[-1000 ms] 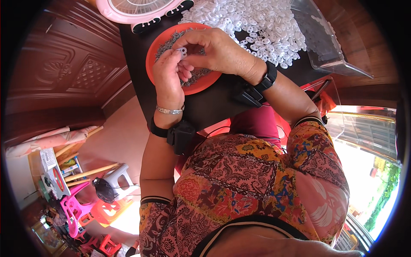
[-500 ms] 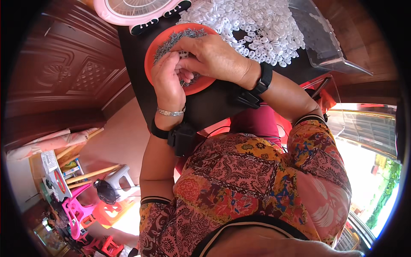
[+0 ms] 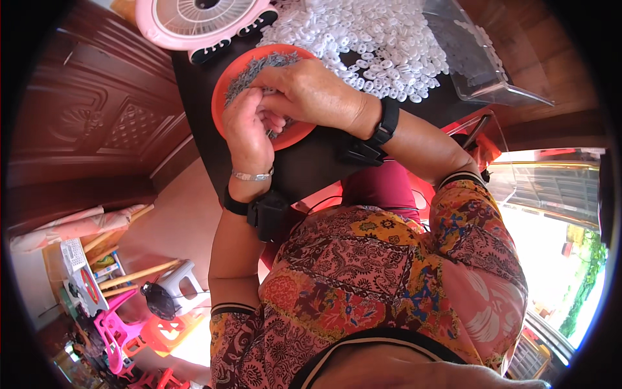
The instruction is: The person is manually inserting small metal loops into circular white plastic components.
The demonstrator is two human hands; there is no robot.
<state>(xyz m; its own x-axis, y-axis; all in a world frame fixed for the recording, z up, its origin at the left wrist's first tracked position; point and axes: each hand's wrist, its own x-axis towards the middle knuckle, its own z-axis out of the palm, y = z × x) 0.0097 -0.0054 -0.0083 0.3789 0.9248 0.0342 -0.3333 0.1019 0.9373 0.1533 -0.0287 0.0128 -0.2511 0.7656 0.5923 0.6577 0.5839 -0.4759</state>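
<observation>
My left hand (image 3: pixel 247 133) and my right hand (image 3: pixel 317 91) meet over an orange-red bowl (image 3: pixel 219 107). Small grey pieces like screws or pins (image 3: pixel 264 63) fill the bowl. Both hands are closed, fingertips pressed together; the fingers hide whatever they hold. Behind the bowl and to its right lies a big heap of small white oval plastic pieces with two holes (image 3: pixel 382 48). Each wrist has a black strap with a dark box, and a silver bracelet circles the left one.
The black table (image 3: pixel 304 172) carries a pink fan (image 3: pixel 204 19) at the far left. A clear plastic bin (image 3: pixel 479 71) stands at the right, beside the heap. Carved brown panelling (image 3: pixel 97 117) rises on the left. A grey stool (image 3: pixel 184 285) and pink chair (image 3: pixel 116 334) are lower left.
The view has shifted slightly, so the table things sit a little lower and further left. A pale piece glimpsed between my fingers earlier is now hidden. My hands stay together over the bowl.
</observation>
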